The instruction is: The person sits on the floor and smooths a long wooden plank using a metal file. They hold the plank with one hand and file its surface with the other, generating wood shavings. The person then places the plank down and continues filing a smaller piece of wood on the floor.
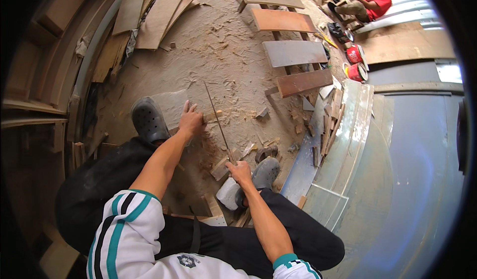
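Note:
My left hand (191,121) holds down a short strip of wood (212,116) low over the sawdust-covered floor, two fingers reaching forward. Closed around the handle of a handsaw (215,111) is my right hand (240,172). The saw's long thin blade shows almost edge-on and points away from me. It passes just right of the strip's end; whether they touch I cannot tell. A wood block (220,169) lies by the saw handle, and a whitish lump (228,193) sits beside my right shoe (266,172). My left shoe (147,118) rests beyond my left forearm.
Boards (159,20) lean at the back left beside wooden shelving (59,45). Several painted boards (295,53) lie across supports at the back right, near red paint cans (356,72). Glass sheets (343,145) stretch along the right. A person in red (375,0) sits far right.

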`<state>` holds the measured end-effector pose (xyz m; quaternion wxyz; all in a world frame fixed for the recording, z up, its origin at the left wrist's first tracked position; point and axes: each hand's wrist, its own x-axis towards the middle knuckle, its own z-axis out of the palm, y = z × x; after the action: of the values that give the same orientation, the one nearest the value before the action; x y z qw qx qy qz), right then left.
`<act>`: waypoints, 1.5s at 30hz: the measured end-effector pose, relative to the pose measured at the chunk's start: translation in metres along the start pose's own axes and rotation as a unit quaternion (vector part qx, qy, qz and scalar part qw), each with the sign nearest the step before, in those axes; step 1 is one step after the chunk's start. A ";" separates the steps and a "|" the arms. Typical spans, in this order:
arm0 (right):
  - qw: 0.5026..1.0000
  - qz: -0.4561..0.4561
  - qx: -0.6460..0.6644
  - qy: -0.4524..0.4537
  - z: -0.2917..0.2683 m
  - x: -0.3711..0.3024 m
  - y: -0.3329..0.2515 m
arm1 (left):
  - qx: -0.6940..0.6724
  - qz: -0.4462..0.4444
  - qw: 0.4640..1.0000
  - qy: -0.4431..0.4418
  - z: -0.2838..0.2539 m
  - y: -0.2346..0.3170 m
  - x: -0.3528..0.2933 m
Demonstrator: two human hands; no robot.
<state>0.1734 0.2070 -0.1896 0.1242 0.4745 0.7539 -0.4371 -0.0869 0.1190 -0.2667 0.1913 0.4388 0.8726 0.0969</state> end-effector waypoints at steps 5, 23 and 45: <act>0.999 0.011 -0.006 -0.051 0.000 0.023 -0.014 | -0.006 -0.021 1.000 0.001 0.003 -0.004 0.000; 0.999 -0.049 -0.013 -0.012 0.019 0.058 -0.020 | 0.017 0.001 0.999 0.048 0.019 -0.007 0.006; 0.994 0.053 -0.045 -0.080 0.008 -0.005 0.049 | -0.006 -0.011 0.999 0.032 0.012 -0.005 0.000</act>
<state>0.2147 0.2060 -0.2178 0.2285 0.4710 0.7342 -0.4323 -0.0858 0.1162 -0.2793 0.1666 0.4243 0.8827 0.1142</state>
